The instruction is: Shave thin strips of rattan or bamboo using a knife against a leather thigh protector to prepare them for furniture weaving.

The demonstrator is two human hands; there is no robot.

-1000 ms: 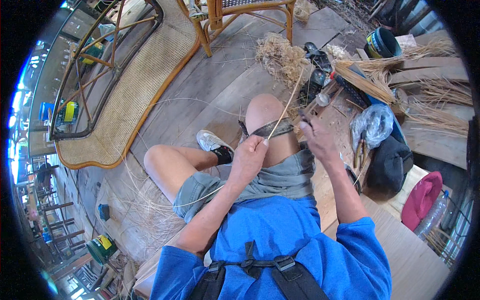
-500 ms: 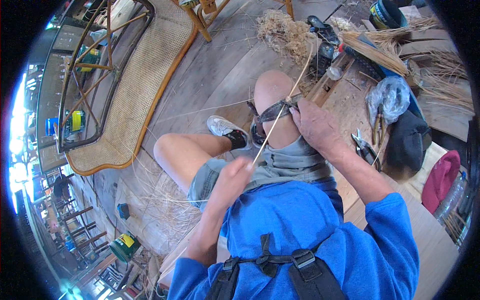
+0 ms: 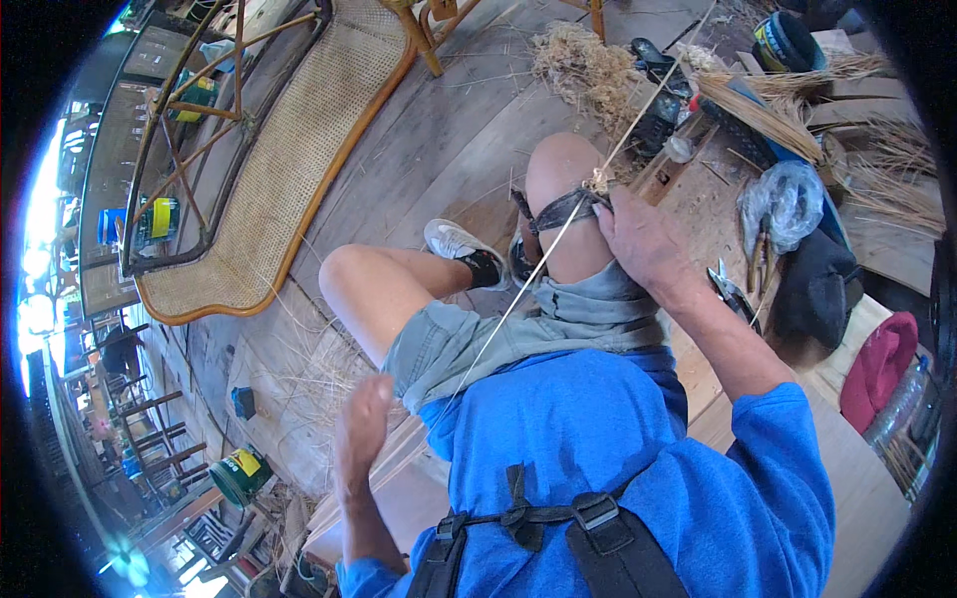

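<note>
A thin pale cane strand [image 3: 523, 289] runs from the upper right, across my raised right knee, down to my blue shirt. Where it crosses the knee there is a dark cloth band [image 3: 561, 211], with a small tuft of pale shavings [image 3: 596, 182] beside it. My right hand [image 3: 646, 239] is closed against the band, its thumb close to the strand; what its fingers grip is hidden. My left hand [image 3: 363, 424] is over on the left beside my thigh, apart from the visible strand. Motion smears its fingers, so I cannot tell whether anything thin is in them.
A curved woven cane panel with a wooden rim [image 3: 284, 189] lies at the left. Pliers [image 3: 733, 294], a plastic bag [image 3: 783, 204] and a black cap [image 3: 817, 289] are at the right. A heap of shavings [image 3: 583, 75] and cane bundles [image 3: 763, 115] lie farther off.
My left hand has moved down and left, away from where it gripped the strand. The strand now stretches in a longer line past the knee. My right hand stays at the band.
</note>
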